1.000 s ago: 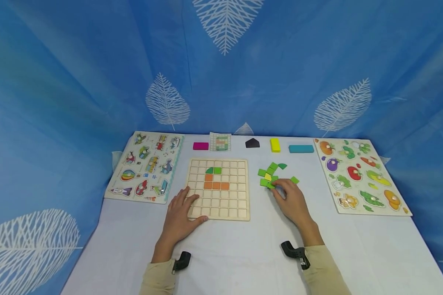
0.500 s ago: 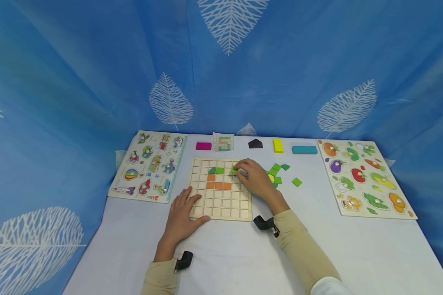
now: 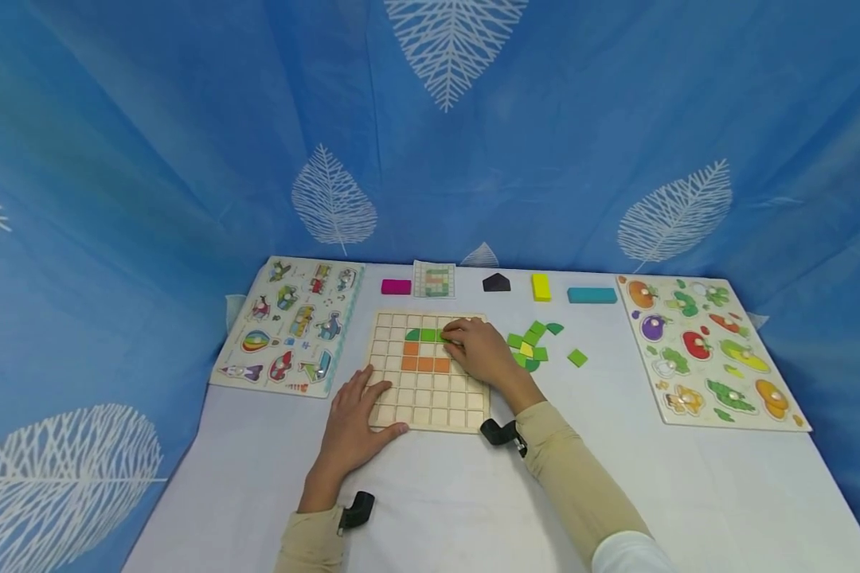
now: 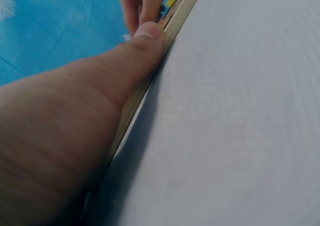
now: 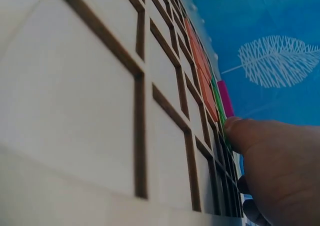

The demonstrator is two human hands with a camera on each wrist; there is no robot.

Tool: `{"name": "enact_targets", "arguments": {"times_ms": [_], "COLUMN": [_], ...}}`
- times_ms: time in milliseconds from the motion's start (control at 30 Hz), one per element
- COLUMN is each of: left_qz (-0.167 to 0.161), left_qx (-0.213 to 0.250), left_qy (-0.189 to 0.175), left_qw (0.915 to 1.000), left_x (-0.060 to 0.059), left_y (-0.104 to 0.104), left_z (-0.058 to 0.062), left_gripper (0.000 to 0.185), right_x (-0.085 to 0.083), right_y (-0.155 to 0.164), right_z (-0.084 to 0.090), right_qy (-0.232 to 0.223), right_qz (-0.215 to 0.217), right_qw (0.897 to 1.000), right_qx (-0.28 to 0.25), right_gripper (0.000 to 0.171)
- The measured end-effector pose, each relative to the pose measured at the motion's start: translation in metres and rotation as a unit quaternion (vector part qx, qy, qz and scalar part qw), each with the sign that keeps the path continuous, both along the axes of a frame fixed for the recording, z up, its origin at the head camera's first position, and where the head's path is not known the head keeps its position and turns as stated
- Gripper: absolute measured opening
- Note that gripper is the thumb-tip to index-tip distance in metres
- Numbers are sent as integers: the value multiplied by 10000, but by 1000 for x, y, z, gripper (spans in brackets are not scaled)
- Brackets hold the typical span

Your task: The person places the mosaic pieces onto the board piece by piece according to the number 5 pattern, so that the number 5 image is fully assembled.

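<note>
A wooden grid board [image 3: 430,418] lies on the white tabletop. On it sit several orange square tiles [image 3: 425,364], a dark green quarter-round tile [image 3: 412,336] and a green square tile [image 3: 428,336]. My right hand [image 3: 482,354] pinches another green square tile [image 3: 440,336] right beside that one in the same row, the palm hiding the board's upper right. My left hand [image 3: 353,426] rests along the board's lower left corner with fingers spread; in the left wrist view its thumb [image 4: 148,31] lies against the wooden edge.
Right of the board lies a cluster of green tiles [image 3: 536,332] around a yellow tile [image 3: 526,348], with a loose green tile [image 3: 577,357] apart. A pattern card [image 3: 434,280] and coloured blocks [image 3: 592,295] line the back. Picture puzzles [image 3: 268,350] [image 3: 717,366] flank both sides.
My right hand has taken a green square tile from the cluster, carried it left over the board and brought it down beside the other green tile. My left hand stays on the board.
</note>
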State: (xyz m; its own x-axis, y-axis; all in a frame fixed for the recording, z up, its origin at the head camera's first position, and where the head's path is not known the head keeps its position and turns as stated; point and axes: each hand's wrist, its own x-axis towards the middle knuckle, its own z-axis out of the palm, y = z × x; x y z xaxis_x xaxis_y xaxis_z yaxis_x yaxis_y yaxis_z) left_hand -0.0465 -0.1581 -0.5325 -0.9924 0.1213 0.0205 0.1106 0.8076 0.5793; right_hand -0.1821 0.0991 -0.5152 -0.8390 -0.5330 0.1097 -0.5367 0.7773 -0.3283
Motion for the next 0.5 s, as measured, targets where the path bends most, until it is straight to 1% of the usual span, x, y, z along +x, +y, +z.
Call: {"name": "enact_targets", "arguments": {"times_ms": [133, 367, 500], "left_qz": [-40, -40, -73], "left_qx": [-32, -16, -14], "left_qy": [47, 29, 0], "left_qw": [10000, 10000, 10000], "left_x": [-1, -1, 0], "left_y": [0, 0, -1], "left_z": [0, 1, 1], "left_gripper": [76, 76, 77], "right_x": [3, 6, 12], "right_y": [1, 5, 20], "right_z": [0, 0, 1], "right_qy": [192, 242, 297], "right_qz": [-49, -285, -571], "right_qw": [9996, 9987, 9979], "right_qx": [194, 345, 55], "right_gripper": [31, 30, 29]}}
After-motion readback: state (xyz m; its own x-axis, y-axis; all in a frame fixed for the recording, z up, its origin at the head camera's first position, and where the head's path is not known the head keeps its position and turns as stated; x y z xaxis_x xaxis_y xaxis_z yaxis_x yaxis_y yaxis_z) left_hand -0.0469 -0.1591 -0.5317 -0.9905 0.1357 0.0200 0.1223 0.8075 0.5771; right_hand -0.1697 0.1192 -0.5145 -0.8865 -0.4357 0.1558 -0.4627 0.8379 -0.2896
